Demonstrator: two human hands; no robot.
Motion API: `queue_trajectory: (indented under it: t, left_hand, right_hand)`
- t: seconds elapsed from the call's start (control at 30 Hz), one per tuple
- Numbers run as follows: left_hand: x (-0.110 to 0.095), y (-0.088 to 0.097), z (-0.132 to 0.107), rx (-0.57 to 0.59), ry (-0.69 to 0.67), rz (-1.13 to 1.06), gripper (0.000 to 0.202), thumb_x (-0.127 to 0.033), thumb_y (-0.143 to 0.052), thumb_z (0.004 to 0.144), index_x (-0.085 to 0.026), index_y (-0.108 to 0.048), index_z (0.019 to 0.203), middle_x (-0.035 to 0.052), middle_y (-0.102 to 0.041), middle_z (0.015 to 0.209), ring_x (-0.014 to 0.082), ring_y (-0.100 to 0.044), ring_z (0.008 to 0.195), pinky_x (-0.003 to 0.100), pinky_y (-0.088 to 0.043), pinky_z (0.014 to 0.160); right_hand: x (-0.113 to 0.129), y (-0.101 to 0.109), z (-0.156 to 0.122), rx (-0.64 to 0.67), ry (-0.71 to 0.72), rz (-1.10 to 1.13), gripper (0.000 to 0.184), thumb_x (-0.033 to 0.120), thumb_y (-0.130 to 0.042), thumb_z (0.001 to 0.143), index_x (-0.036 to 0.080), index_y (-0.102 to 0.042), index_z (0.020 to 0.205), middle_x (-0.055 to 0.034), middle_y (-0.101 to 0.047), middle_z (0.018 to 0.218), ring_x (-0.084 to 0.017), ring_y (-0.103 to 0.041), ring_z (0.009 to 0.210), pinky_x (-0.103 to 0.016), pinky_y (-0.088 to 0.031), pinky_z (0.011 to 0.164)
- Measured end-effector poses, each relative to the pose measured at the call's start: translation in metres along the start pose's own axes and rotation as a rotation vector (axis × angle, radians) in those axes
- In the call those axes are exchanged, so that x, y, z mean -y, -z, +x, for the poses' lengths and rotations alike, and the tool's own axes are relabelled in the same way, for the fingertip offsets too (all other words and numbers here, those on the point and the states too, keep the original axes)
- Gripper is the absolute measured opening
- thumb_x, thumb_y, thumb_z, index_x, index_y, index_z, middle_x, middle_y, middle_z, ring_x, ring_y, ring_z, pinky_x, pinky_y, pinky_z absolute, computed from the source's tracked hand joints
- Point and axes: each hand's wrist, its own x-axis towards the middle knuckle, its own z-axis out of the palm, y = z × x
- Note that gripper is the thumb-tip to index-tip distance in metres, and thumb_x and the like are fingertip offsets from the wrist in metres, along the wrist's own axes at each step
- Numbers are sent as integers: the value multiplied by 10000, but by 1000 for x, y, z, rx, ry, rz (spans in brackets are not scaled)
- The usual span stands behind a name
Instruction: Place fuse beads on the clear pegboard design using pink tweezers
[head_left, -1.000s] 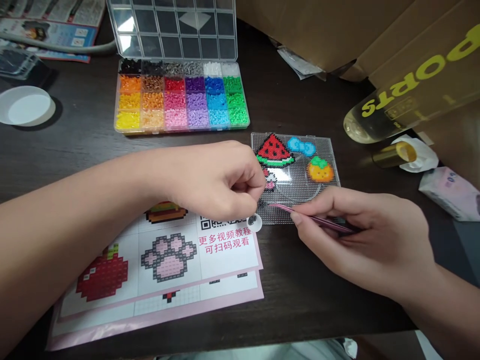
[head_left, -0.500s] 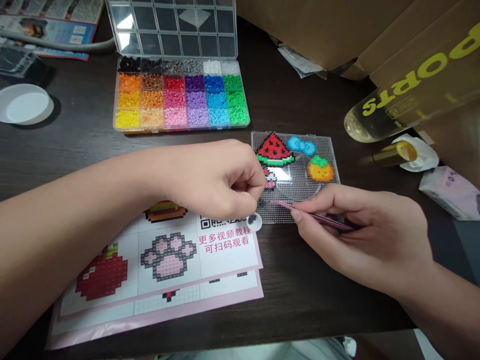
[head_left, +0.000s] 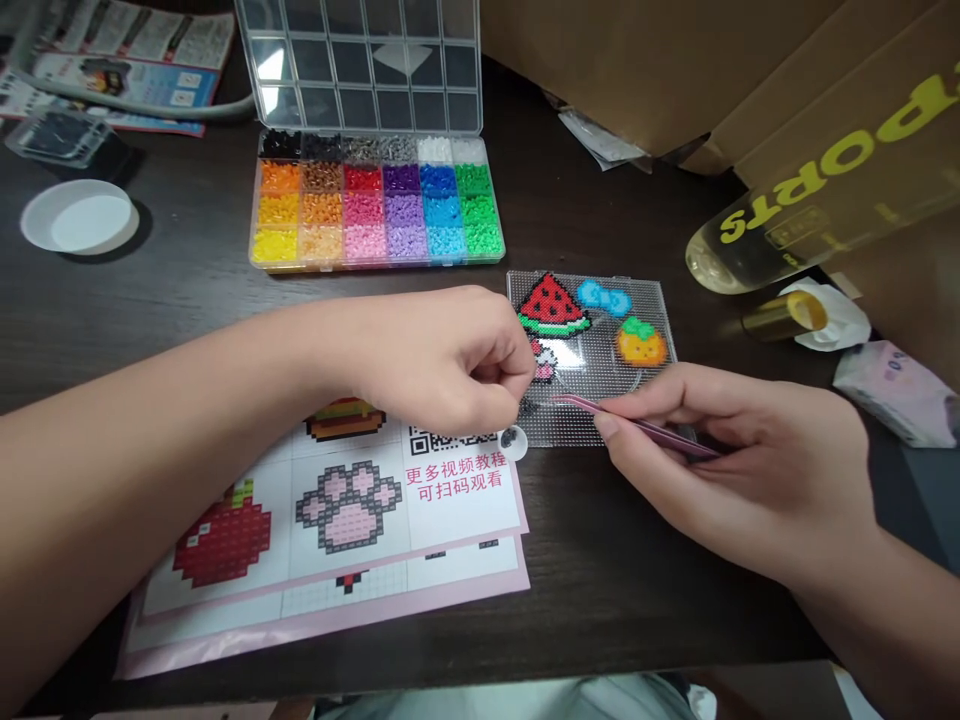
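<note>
My right hand [head_left: 757,470] grips pink tweezers [head_left: 660,432], their thin tips pointing left over the clear pegboard [head_left: 607,400]. Closed fingers on my left hand [head_left: 457,365] hang over the board's left edge; what they hold, if anything, is hidden. Just below them shows a small white round dish [head_left: 514,444] with dark beads in it; I cannot tell whether the hand touches it. Some dark beads [head_left: 529,407] sit on the board beside the hand. Finished bead shapes there are a watermelon slice [head_left: 553,305], a blue bow [head_left: 604,298], an orange fruit [head_left: 641,343] and a partly covered pink-and-white figure [head_left: 546,362].
Behind my left hand an opened bead box [head_left: 379,265] holds many colours in compartments. Pattern sheets [head_left: 352,510] lie under my left forearm. A white lid [head_left: 79,217] is at the left. On the right lie a bottle [head_left: 825,215], a gold cap [head_left: 787,313] and a tissue pack [head_left: 896,390].
The view has shifted slightly, so the box and sheets appear further right. The tweezer tips have moved a little to the right, away from my left hand, which keeps its closed pose.
</note>
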Motion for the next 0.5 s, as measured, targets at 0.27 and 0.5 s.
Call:
queue_trajectory:
  t: [0.27, 0.5]
  left_hand:
    - [0, -1, 0, -14, -18, -4, 202, -57, -550, 758, -178, -637, 623, -54, -479, 515, 75, -424, 465, 230, -298, 467]
    - [-1, -2, 1, -9, -7, -16, 211, -44, -547, 760, -169, -643, 619, -52, -492, 511, 73, -438, 466, 225, -296, 466]
  right_hand:
    - [10, -1, -4, 97, 115, 87, 121, 134, -719, 885, 235, -713, 819, 37, -730, 635, -86, -563, 434, -232, -415, 400]
    - [12, -5, -2, 129, 129, 108, 133, 122, -707, 884, 218, -699, 792, 38, -716, 615, -83, -564, 435, -236, -420, 405]
